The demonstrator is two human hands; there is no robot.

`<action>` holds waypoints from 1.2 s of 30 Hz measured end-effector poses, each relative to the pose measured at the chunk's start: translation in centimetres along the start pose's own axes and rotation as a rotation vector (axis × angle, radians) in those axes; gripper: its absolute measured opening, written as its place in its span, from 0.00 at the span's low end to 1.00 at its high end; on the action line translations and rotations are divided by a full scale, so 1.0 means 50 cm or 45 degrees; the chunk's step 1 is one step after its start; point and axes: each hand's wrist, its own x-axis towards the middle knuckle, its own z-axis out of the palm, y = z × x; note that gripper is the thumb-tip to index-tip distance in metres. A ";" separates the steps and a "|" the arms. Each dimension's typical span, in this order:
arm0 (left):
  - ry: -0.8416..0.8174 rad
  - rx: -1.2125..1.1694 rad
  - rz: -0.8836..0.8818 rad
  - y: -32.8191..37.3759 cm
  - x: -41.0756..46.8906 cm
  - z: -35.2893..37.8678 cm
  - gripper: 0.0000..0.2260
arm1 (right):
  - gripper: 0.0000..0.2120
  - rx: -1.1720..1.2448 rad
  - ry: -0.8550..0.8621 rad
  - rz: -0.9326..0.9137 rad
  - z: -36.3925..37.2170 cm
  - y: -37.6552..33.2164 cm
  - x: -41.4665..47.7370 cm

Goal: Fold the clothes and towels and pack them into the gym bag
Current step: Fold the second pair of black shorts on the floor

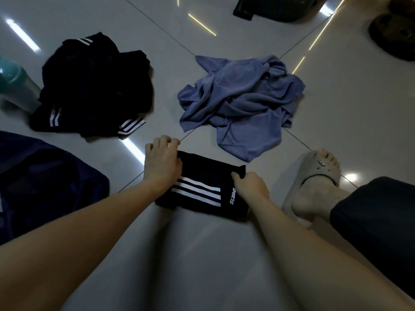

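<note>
A folded pair of black shorts (pixel 202 185) with three white stripes and the word SPORTS lies on the tiled floor in front of me. My left hand (pixel 161 162) grips its far left corner, fingers curled over the edge. My right hand (pixel 249 184) pinches the far right corner. A crumpled blue-grey towel (pixel 242 102) lies just beyond the shorts. A heap of black clothes (pixel 94 86) with white stripes sits at the upper left. The navy gym bag (pixel 42 182) lies at the left edge beside my left forearm.
A teal and grey bottle (pixel 15 84) stands at the far left by the black heap. My right foot in a grey slipper (pixel 314 180) rests at the right of the shorts. A dark bag (pixel 278 7) and brown sandals (pixel 395 34) lie at the top right.
</note>
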 end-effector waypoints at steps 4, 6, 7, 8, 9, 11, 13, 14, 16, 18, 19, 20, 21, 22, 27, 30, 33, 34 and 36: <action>0.065 -0.118 0.529 0.046 -0.037 0.017 0.19 | 0.27 -0.167 0.184 -0.054 0.008 0.001 -0.012; -0.134 0.006 0.519 0.051 -0.056 0.044 0.23 | 0.23 -0.180 0.345 -0.135 0.010 0.003 -0.014; -0.228 0.082 0.463 0.047 -0.064 0.056 0.25 | 0.21 -0.173 0.446 -0.218 0.011 0.006 -0.014; -0.286 0.140 0.418 0.041 -0.070 0.066 0.27 | 0.20 -0.167 0.544 -0.342 0.013 0.008 -0.013; -0.312 0.167 0.394 0.037 -0.075 0.074 0.28 | 0.19 -0.167 0.630 -0.508 0.017 0.003 -0.016; -0.331 0.173 0.374 0.035 -0.077 0.085 0.29 | 0.21 -0.201 0.679 -0.891 0.034 -0.026 -0.032; -0.317 0.157 0.373 0.038 -0.078 0.090 0.28 | 0.27 -0.334 0.506 -1.160 0.069 -0.054 -0.050; -0.300 0.136 0.374 0.037 -0.079 0.093 0.28 | 0.29 -0.427 0.421 -1.194 0.087 -0.055 -0.054; -0.262 0.065 0.366 0.031 -0.081 0.099 0.28 | 0.32 -0.552 0.341 -1.077 0.108 -0.022 -0.044; -0.203 0.009 0.349 0.021 -0.090 0.103 0.27 | 0.32 -0.577 0.357 -0.954 0.114 0.031 -0.030; -0.169 0.003 0.331 0.013 -0.096 0.105 0.27 | 0.32 -0.589 0.372 -0.941 0.115 0.047 -0.026; -0.149 -0.003 0.312 0.004 -0.101 0.106 0.27 | 0.32 -0.598 0.367 -0.939 0.117 0.052 -0.023; -0.142 -0.013 0.297 -0.003 -0.104 0.106 0.28 | 0.33 -0.596 0.355 -0.937 0.117 0.051 -0.023; -0.144 -0.025 0.280 -0.009 -0.107 0.108 0.28 | 0.33 -0.584 0.344 -0.934 0.118 0.048 -0.025; -0.230 -0.078 0.135 -0.003 -0.113 0.107 0.30 | 0.32 -0.574 0.320 -0.911 0.118 0.049 -0.027; -0.369 -0.065 0.095 0.005 -0.098 0.087 0.32 | 0.33 -0.610 0.287 -0.901 0.116 0.043 -0.028; -0.355 -0.142 0.078 0.012 -0.094 0.058 0.31 | 0.34 -0.654 0.281 -0.874 0.110 0.035 -0.032; -0.250 -0.202 0.046 0.017 -0.102 0.047 0.30 | 0.34 -0.670 0.272 -0.871 0.108 0.032 -0.035; -0.014 -0.330 -0.175 0.025 -0.128 0.029 0.29 | 0.35 -0.698 0.253 -0.863 0.107 0.028 -0.039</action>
